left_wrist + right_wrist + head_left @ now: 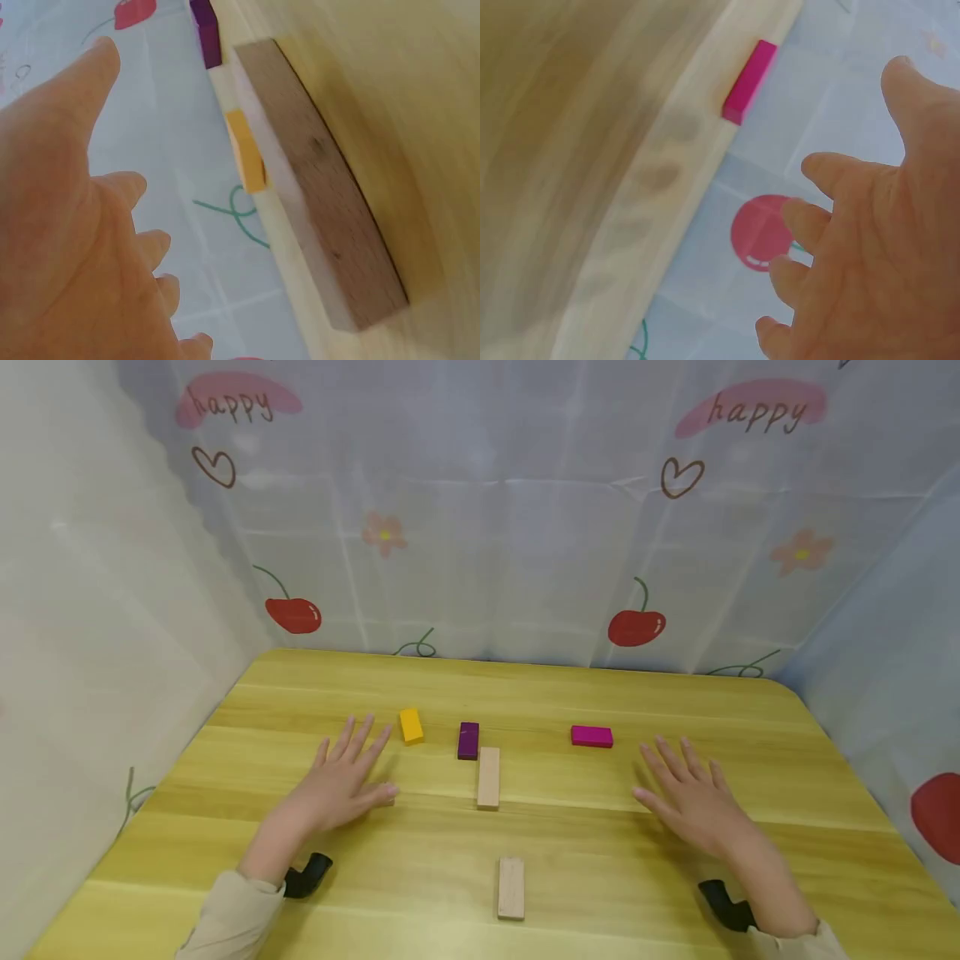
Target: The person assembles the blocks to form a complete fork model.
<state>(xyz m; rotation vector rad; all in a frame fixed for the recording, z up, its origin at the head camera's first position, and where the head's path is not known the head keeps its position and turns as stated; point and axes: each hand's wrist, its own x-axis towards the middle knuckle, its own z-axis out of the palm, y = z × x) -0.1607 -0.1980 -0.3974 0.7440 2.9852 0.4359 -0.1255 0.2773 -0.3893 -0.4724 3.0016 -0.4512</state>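
Note:
My left hand (337, 787) hovers over the left of the table with its fingers spread, holding nothing. Beneath it lies a plain wooden block (322, 180), mostly hidden by the hand in the head view. Just beyond the fingertips is a yellow block (411, 727). A purple block (468, 741) lies to the right of that, close to a second plain wooden block (488, 779). Over on the right, my right hand (693, 802) is also spread and raised off the surface, with no object in it. The magenta block (592, 737) is the nearest thing to it.
Another plain wooden block (512, 889) lies near the front middle of the wood-grain table (600, 860). Printed curtains (495, 552) hang behind the far edge and at both sides. Black curved pieces (309, 877) show by both wrists.

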